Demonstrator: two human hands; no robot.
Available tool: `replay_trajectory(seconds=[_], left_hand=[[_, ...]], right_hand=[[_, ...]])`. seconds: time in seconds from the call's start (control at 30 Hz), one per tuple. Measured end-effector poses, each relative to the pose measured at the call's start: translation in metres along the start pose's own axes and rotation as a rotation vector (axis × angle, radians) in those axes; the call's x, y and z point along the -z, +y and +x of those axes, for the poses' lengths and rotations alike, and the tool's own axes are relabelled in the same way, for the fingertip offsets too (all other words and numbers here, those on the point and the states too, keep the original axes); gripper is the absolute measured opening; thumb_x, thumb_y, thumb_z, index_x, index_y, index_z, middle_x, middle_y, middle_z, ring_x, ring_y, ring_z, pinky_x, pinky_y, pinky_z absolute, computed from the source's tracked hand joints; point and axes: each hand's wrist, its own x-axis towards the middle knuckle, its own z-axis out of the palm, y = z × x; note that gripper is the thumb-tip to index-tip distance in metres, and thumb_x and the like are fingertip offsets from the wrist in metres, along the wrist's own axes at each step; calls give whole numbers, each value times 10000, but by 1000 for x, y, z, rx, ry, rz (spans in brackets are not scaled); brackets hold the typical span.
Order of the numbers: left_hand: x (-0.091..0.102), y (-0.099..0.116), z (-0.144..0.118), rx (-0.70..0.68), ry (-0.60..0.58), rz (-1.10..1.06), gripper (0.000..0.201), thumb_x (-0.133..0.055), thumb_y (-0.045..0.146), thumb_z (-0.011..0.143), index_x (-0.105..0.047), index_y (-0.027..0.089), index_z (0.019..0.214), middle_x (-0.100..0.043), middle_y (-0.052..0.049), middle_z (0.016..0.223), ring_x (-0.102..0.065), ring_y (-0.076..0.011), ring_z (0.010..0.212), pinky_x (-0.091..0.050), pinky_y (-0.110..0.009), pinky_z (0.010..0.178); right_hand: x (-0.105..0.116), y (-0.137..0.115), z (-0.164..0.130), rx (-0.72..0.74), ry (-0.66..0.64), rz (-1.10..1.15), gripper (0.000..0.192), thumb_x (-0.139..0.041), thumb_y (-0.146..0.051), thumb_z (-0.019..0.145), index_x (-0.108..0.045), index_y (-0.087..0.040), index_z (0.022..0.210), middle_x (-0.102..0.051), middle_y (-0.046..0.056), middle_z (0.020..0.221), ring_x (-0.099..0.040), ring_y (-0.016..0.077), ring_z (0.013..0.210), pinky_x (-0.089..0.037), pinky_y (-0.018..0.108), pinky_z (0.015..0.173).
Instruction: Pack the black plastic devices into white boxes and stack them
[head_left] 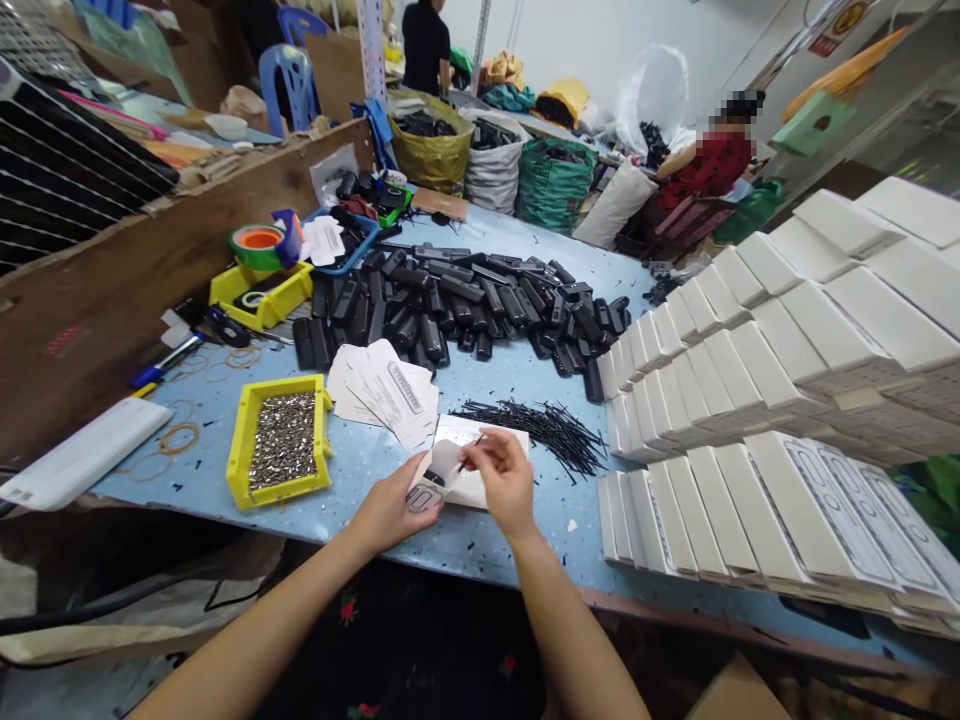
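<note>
I have the open white carton (424,497) near the close edge of the worktop (559,550), its side pinched between the left hand's (396,508) thumb and fingers. At its mouth, my right hand (510,485) pinches a thin dark piece (465,461). Just behind lies a flat white box (474,487). Beyond I see black rods (566,438), fanned cards (384,388) and heaped black cases (457,290); a yellow bin (241,450) of metal bits sits left, stacked white boxes (750,350) right.
</note>
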Motion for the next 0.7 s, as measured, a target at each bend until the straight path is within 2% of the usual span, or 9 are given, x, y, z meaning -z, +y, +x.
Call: replay_trajectory(seconds=[0.07,0.13,0.27,0.3,0.37,0.47,0.53,0.6,0.7], left_hand=[[-3,-4,-1,15,-1,10,805,-625,354,758,-251,202,1454,-601,-114,1279,-647,-271,1056,-517,-357,862],[-5,-9,-2,-19,32,14,776,-618,347,765,-267,211,1443,-591,-118,1282,-648,-266,1050,-519,-364,859],[-8,-13,0,-151,22,1,388,-614,344,770,-522,219,1125,-628,-80,1125,-644,-236,998,-517,-347,837],[-8,-12,1,-150,5,-9,404,-635,349,749,-514,214,1110,-633,-78,1090,-656,-233,946,-522,-344,802],[-9,-7,4,-100,-21,-55,631,-678,354,703,-418,197,1256,-640,-94,1083,-672,-239,883,-525,-346,759],[-8,2,9,31,-45,-128,1015,-696,333,685,-82,153,1473,-671,-104,1035,-690,-257,844,-522,-353,750],[-6,6,10,93,-70,-117,1061,-681,314,694,-10,160,1500,-688,-94,996,-696,-270,818,-518,-354,734],[-4,6,12,113,-68,-99,1025,-665,300,700,-47,179,1509,-688,-102,1023,-698,-282,830,-517,-363,743],[-2,5,12,101,-83,-150,1009,-667,325,715,-64,176,1511,-676,-112,1072,-692,-280,885,-517,-387,808]], right_hand=[[-10,-6,-20,113,-43,-81,291,-567,-396,856,-649,-171,1021,-635,46,874,-586,78,837,-487,233,861],[-15,-4,-27,193,-48,-173,234,-612,-384,826,-698,-176,888,-639,54,928,-563,99,945,-455,264,961],[-24,16,-21,29,-51,71,479,-545,-528,845,-641,-185,1164,-632,63,1042,-582,78,875,-508,210,813],[-28,21,-20,2,-105,155,539,-508,-569,854,-615,-183,1215,-633,65,1066,-598,77,877,-519,207,805],[-36,27,-21,49,-220,237,596,-504,-640,826,-633,-197,1203,-608,63,1178,-605,108,1038,-518,244,937],[-42,26,-23,145,-263,216,528,-562,-618,801,-684,-223,1131,-556,41,1286,-535,143,1231,-432,292,1114],[-41,22,-22,91,-272,212,454,-545,-547,841,-691,-219,1119,-598,45,1223,-574,133,1176,-461,291,1083],[-37,19,-19,74,-264,200,421,-485,-488,890,-681,-210,1139,-615,52,1190,-588,120,1148,-476,289,1064],[-31,18,-19,264,-289,69,435,-495,-486,880,-649,-224,1192,-517,49,1332,-491,138,1285,-382,338,1166]])
